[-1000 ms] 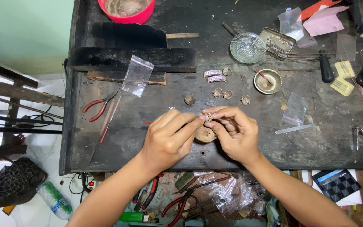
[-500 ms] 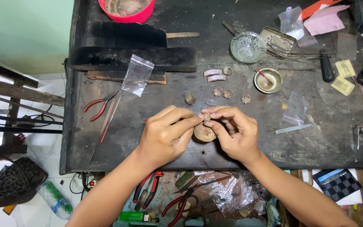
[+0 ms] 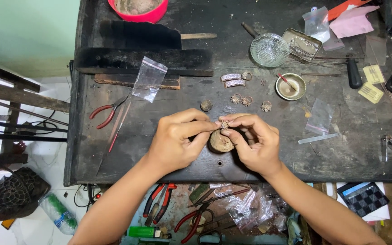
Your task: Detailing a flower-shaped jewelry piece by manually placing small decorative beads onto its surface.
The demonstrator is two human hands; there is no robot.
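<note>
My left hand [image 3: 178,140] and my right hand [image 3: 253,143] meet over the front middle of a dark workbench [image 3: 114,159]. Both pinch one small ornate ring [image 3: 224,124] between thumb and fingertips, held just above a round wooden peg [image 3: 218,141] that stands on the bench. The ring's lower part is hidden by my fingers. Behind my hands lie several similar rings [image 3: 242,99] and two silver bands [image 3: 232,80].
Red-handled pliers [image 3: 107,113] and a clear plastic bag [image 3: 149,79] lie left. A glass bowl [image 3: 268,50], a small metal dish [image 3: 290,86], a tin and more bags sit at the back right. A pink bowl [image 3: 134,10] stands at the back. More pliers rest on the shelf below.
My hands stay over the peg; the fingers have shifted slightly around the ring. Nothing else moved.
</note>
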